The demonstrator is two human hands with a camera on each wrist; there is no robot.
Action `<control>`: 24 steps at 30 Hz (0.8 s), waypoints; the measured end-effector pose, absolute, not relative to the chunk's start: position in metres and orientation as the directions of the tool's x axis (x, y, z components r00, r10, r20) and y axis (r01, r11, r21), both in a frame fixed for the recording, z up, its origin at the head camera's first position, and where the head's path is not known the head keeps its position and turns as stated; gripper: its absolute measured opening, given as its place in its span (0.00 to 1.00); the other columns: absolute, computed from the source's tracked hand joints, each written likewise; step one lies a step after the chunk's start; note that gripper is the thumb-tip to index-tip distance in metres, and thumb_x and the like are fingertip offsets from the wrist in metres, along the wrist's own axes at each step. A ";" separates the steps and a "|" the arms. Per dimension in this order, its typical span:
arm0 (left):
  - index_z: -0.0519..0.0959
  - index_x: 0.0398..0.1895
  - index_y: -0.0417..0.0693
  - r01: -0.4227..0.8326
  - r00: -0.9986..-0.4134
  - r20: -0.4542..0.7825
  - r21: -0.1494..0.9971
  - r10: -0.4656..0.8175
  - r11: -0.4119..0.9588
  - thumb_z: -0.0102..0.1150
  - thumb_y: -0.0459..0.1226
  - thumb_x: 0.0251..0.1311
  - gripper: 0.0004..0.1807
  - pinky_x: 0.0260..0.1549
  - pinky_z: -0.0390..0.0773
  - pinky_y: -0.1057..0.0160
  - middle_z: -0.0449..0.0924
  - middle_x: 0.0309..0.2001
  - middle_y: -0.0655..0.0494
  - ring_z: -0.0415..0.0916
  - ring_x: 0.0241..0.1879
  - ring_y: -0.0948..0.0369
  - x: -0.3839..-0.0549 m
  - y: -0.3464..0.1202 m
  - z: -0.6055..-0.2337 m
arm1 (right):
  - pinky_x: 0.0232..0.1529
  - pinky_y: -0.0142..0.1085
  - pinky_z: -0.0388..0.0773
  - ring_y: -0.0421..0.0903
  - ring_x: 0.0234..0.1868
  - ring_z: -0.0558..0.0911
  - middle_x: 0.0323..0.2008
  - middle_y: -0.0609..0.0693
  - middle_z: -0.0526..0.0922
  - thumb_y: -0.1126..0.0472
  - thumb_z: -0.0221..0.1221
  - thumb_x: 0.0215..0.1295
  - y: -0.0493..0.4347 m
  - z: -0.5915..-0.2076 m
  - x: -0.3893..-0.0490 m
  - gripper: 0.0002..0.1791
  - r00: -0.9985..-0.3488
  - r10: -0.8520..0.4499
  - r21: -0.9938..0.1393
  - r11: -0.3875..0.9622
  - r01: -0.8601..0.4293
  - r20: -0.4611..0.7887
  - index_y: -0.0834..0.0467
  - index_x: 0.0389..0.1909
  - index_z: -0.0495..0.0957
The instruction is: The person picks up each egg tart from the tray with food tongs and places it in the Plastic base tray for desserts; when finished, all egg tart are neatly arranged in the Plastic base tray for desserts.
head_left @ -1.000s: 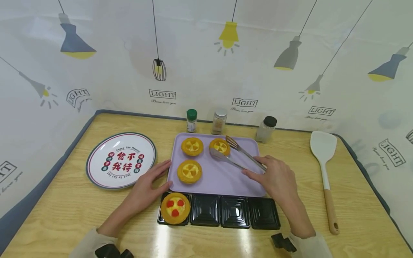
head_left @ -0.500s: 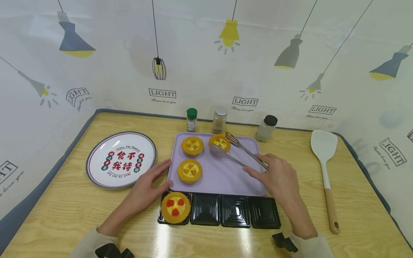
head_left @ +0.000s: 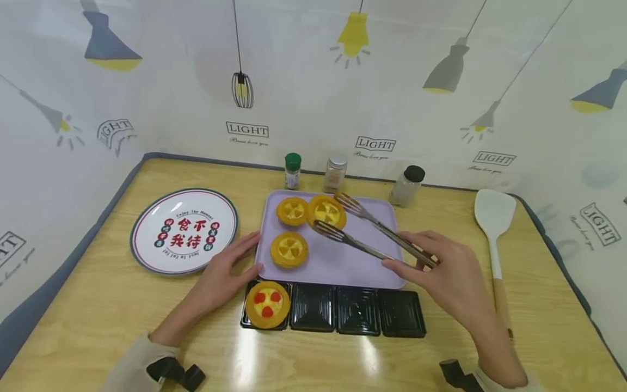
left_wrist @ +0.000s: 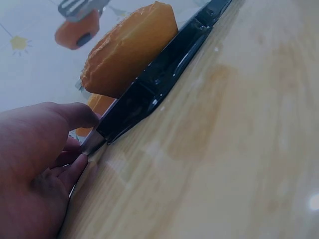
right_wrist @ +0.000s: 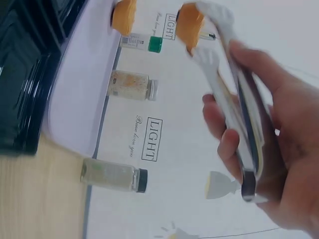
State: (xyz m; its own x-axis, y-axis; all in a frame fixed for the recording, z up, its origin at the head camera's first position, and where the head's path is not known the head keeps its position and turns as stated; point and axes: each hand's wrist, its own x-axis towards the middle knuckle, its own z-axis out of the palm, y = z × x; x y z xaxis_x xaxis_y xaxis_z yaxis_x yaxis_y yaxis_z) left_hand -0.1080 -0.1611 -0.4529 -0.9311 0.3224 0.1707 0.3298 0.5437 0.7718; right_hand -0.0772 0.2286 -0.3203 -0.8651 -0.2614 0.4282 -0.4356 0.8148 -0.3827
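Note:
My right hand (head_left: 448, 267) holds metal serving tongs (head_left: 404, 239), fingers and thumb wrapped round the arms. Between their slotted tips is an egg tart (head_left: 327, 211); the right wrist view shows this tart (right_wrist: 189, 26) raised clear of the lilac tray (head_left: 357, 267). Two more tarts, one at the back (head_left: 292, 211) and one in front (head_left: 289, 251), lie on the tray's left side. At its left rim my left hand (head_left: 220, 275) rests, touching the edge with extended thumb and fingers. A tart with three red spots (head_left: 268, 306) sits in the leftmost compartment of a black plastic tray (head_left: 335, 310).
A white printed plate (head_left: 183, 261) lies left of the trays. Behind stand a green-capped bottle (head_left: 292, 171), a silver-capped jar (head_left: 335, 173) and a black-capped jar (head_left: 407, 186). A white spatula (head_left: 495, 218) with a wooden handle lies at the right.
The tongs have taken hold of the back right tart and lifted it off the lilac tray. My right hand moved slightly right and nearer; the left hand stays at the rim.

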 end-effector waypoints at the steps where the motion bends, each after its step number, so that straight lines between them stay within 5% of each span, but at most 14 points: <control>1: 0.63 0.73 0.51 0.331 -0.930 0.171 0.772 0.324 0.543 0.62 0.46 0.65 0.35 0.68 0.58 0.49 0.59 0.73 0.55 0.56 0.71 0.55 -0.109 -0.161 -0.453 | 0.18 0.26 0.64 0.34 0.20 0.71 0.28 0.34 0.78 0.48 0.76 0.46 0.231 -0.319 -0.074 0.26 -0.861 -0.283 -0.387 0.803 -0.454 0.422 0.49 0.48 0.86; 11: 0.63 0.73 0.50 0.335 -0.928 0.173 0.774 0.329 0.538 0.62 0.45 0.65 0.35 0.69 0.56 0.48 0.60 0.73 0.54 0.55 0.71 0.55 -0.112 -0.159 -0.449 | 0.18 0.18 0.62 0.26 0.20 0.68 0.34 0.28 0.76 0.46 0.76 0.46 0.245 -0.325 -0.039 0.27 -0.809 -0.471 -0.369 0.724 -0.583 0.352 0.43 0.50 0.84; 19: 0.63 0.73 0.51 0.324 -0.933 0.167 0.776 0.319 0.541 0.63 0.45 0.64 0.36 0.69 0.55 0.49 0.60 0.73 0.55 0.55 0.71 0.55 -0.110 -0.160 -0.447 | 0.17 0.15 0.62 0.22 0.23 0.69 0.40 0.35 0.81 0.49 0.76 0.46 0.249 -0.349 -0.030 0.27 -0.730 -0.569 -0.377 0.625 -0.683 0.379 0.48 0.50 0.84; 24: 0.63 0.73 0.51 0.312 -0.936 0.155 0.780 0.315 0.543 0.63 0.46 0.64 0.36 0.69 0.55 0.48 0.60 0.73 0.56 0.54 0.72 0.55 -0.108 -0.161 -0.449 | 0.17 0.16 0.60 0.22 0.22 0.68 0.38 0.37 0.82 0.48 0.76 0.45 0.250 -0.361 -0.029 0.27 -0.734 -0.559 -0.376 0.631 -0.678 0.385 0.48 0.50 0.85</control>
